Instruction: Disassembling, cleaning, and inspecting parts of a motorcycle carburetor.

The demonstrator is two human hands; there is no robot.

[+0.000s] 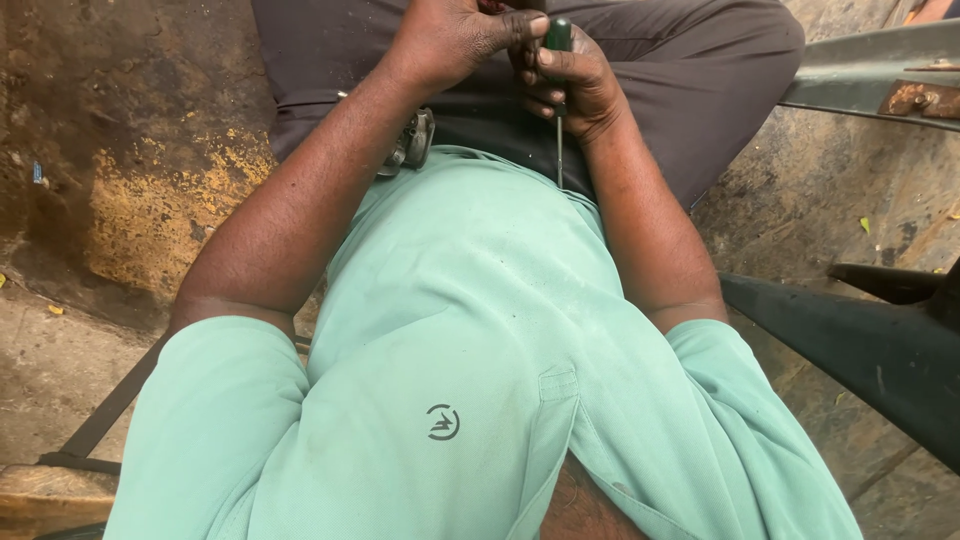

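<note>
Slim green-handled steel screwdriver (558, 60) upright above the lap. Right hand (575, 85) fingers closed round its handle; left hand (450, 40) fingers curled beside the handle top, contents hidden. Likely light, rigid; best gripped by handle.

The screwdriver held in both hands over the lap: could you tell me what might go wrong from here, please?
1. The screwdriver has its thin shaft pointing back toward the person's green shirt; a slip could jab the belly.
2. The right hand and left hand crowd the handle, so a slip may nick fingers.
3. The metal part resting loose at the waist, under the left forearm, could slide to the ground.
</note>
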